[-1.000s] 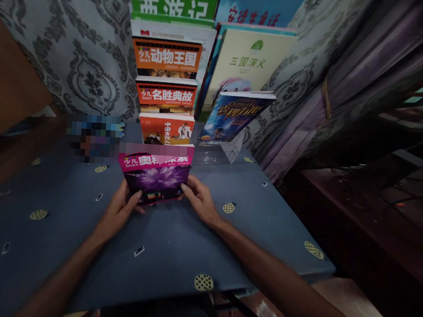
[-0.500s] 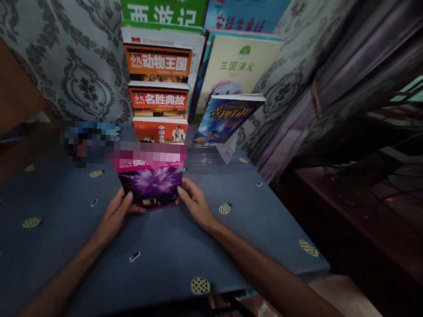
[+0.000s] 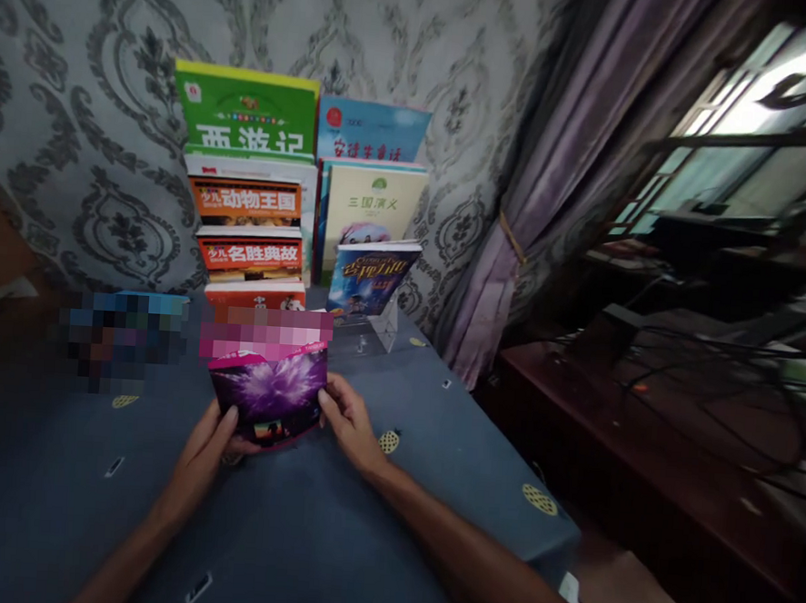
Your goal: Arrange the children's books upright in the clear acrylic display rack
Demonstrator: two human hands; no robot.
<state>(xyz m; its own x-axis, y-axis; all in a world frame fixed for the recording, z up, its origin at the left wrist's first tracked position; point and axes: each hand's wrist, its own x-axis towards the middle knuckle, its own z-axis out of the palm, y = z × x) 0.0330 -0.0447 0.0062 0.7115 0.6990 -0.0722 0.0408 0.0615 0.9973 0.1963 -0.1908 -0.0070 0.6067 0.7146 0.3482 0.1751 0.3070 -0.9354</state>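
A purple and pink book [image 3: 271, 386] is held between both hands above the table, its cover facing me and its top blurred out. My left hand [image 3: 212, 437] grips its lower left corner, thumb on the cover. On the lower right edge, my right hand [image 3: 349, 418] is closed with its thumb in front. Just behind it, an orange-red book [image 3: 235, 302] stands partly hidden, with a book with a red title band [image 3: 252, 256] and an orange-banded book [image 3: 249, 201] stepped up behind. To the right, a dark blue book [image 3: 371, 280] leans in a clear stand [image 3: 382, 329].
Behind stand a green book [image 3: 247, 110], a light blue book [image 3: 376, 129] and a cream book [image 3: 368, 204]. A pixelated blue item [image 3: 128, 335] lies at left on the blue tablecloth [image 3: 433, 472]. A tied curtain [image 3: 510, 226] and a dark red cabinet with cables [image 3: 614, 424] are at right.
My view has tilted up and turned right, so the tops of the back books and the window now show. Both hands still hold the purple and pink book.
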